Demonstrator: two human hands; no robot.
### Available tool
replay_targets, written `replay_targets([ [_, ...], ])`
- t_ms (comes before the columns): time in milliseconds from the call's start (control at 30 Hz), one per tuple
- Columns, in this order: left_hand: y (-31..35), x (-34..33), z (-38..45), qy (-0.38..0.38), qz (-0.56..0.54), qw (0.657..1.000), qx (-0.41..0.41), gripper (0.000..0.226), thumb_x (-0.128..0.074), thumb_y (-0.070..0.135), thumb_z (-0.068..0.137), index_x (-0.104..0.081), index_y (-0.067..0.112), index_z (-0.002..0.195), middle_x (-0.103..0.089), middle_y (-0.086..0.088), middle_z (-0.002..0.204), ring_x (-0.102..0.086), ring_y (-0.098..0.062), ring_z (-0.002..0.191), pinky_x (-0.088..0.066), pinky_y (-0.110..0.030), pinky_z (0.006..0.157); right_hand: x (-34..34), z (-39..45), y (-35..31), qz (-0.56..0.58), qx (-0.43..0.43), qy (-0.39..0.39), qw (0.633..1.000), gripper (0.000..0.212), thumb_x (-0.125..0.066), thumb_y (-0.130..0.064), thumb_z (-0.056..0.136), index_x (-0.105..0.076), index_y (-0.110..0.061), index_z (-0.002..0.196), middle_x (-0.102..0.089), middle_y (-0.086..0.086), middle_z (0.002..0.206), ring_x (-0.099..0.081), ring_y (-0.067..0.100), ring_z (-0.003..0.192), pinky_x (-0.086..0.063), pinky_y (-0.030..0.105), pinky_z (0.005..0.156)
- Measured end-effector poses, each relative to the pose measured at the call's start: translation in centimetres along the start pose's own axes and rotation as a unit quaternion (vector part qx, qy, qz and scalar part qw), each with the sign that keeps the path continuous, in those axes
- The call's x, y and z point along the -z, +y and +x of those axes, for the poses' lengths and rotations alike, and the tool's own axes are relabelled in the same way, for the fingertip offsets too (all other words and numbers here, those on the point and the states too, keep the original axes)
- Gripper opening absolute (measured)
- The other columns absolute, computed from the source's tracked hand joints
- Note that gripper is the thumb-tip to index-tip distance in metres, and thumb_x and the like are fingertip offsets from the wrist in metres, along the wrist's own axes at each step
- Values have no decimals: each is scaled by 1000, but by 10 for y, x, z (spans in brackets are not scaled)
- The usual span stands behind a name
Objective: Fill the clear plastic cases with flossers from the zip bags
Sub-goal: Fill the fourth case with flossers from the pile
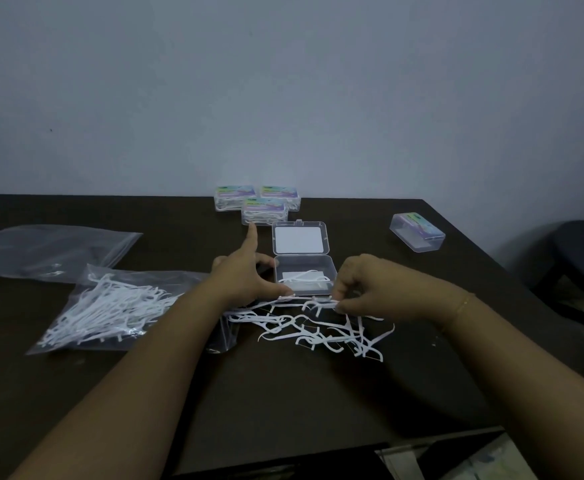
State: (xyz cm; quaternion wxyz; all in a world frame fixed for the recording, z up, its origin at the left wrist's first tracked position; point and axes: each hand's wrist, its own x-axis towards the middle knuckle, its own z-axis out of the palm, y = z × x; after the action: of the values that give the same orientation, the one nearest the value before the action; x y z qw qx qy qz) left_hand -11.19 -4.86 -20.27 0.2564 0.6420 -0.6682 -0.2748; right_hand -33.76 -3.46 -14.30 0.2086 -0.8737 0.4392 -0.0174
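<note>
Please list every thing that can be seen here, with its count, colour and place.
open case: one, clear, table centre, few flossers inside
closed filled cases: three, clear, colourful labels, by the wall
closed case: one, clear, far right
loose flossers: many, white, near the open case
zip bag with flossers: one, clear, left
flat zip bag: one, clear, far left
table: one, dark brown
left hand: one, pinches a flosser bundle
right hand: one, pinches the same bundle
</note>
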Motion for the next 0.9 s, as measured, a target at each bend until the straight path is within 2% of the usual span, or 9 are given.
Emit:
replay_targets([
  [67, 1, 0, -1, -2, 0, 1000, 1, 128, -78, 48, 70, 19, 23, 149, -61, 20, 125, -36, -12, 137, -16, -37, 115, 7, 1, 2, 66, -28, -11, 997, 3, -65, -21, 88, -68, -22, 89, -63, -9, 85, -59, 2, 76, -48, 11, 68],
  [200, 4, 1, -3, -2, -11, 1000, 5, 130, -80, 48, 68, 18, 22, 149, -60, 20, 125, -33, -11, 137, -16, -35, 113, 21, 2, 11, 106, -48, -37, 992, 5, -66, -19, 86, -69, -23, 87, -69, -6, 83, -63, 6, 79, -52, 28, 84],
  [267, 5, 1, -4, -3, -13, 1000, 8, 130, -80, 47, 68, 18, 22, 149, -60, 20, 126, -31, -12, 138, -16, -34, 112, 28, 2, 14, 144, -41, -33, 988, 7, -65, -16, 86, -70, -21, 86, -70, -4, 82, -64, 8, 78, -51, 30, 85],
  [400, 5, 1, -4, -6, -10, 1000, 11, 129, -80, 48, 69, 18, 23, 149, -60, 20, 126, -32, -13, 138, -17, -35, 112, 30, 8, 19, 230, -27, 52, 971, 8, -66, -15, 86, -71, -21, 83, -72, -2, 81, -64, 11, 78, -50, 31, 86],
  [500, 4, 1, -3, -7, -10, 1000, 14, 131, -81, 50, 67, 18, 24, 149, -60, 21, 125, -31, -16, 139, -17, -36, 114, 24, 19, 19, 246, -39, 114, 962, 6, -67, -17, 85, -71, -22, 84, -71, -3, 85, -64, 13, 85, -50, 30, 85],
  [600, 2, 1, -2, -7, -6, 1000, 16, 133, -81, 51, 65, 19, 25, 149, -60, 21, 125, -31, -16, 138, -18, -36, 114, 14, 32, 11, 232, -57, 183, 954, 3, -64, -18, 88, -67, -19, 87, -67, -4, 84, -60, 9, 78, -44, 15, 66],
  [667, 2, 1, -1, -9, -4, 1000, 14, 133, -81, 50, 66, 19, 24, 149, -60, 20, 126, -32, -15, 138, -19, -36, 114, 3, 44, 7, 229, -69, 240, 941, 2, -65, -18, 88, -66, -17, 87, -65, -2, 83, -58, 9, 74, -45, 14, 62],
  [800, 3, 1, -2, -10, -2, 1000, 14, 133, -81, 51, 66, 20, 24, 149, -59, 20, 127, -30, -17, 139, -18, -37, 115, -21, 62, 5, 250, -98, 294, 917, 2, -66, -16, 87, -64, -17, 87, -62, 0, 82, -56, 12, 75, -51, 24, 72],
  [900, 2, 1, -1, -11, 2, 1000, 15, 134, -81, 52, 65, 20, 24, 148, -59, 20, 127, -30, -18, 139, -18, -39, 116, -31, 68, 8, 219, -108, 272, 931, 3, -67, -17, 86, -67, -16, 90, -62, -3, 81, -58, 11, 76, -52, 28, 77],
])
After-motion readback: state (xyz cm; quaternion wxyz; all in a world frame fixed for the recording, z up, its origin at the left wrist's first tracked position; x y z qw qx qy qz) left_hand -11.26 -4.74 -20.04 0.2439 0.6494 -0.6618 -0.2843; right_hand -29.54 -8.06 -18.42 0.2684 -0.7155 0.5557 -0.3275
